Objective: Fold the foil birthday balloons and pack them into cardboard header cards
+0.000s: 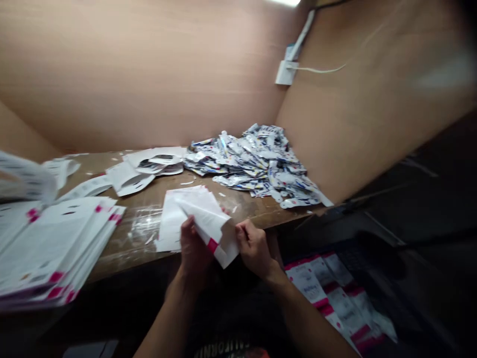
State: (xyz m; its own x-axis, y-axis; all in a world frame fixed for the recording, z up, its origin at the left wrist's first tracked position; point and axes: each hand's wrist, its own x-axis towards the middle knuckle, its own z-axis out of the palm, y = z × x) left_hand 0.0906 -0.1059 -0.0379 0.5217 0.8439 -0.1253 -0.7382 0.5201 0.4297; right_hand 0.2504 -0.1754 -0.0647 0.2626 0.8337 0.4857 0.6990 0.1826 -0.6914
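My left hand [192, 247] and my right hand [253, 247] hold a folded white paper packet with a pink band [210, 221] just over the table's near edge. Under it lies another white sheet [169, 226], touching my left hand's side. A heap of silver-and-blue foil sachets [253, 164] sits at the back of the wooden table [124, 243], beyond my hands. On the left stands a stack of white packets with pink marks [48, 248]. Torn white paper pieces [143, 169] lie behind it.
Brown laminate walls [112, 74] meet in the back corner, with a white wall socket and cable [286, 72]. Below the table at right, white-and-pink packets [328, 293] lie in a dark container. Small paper scraps dot the tabletop.
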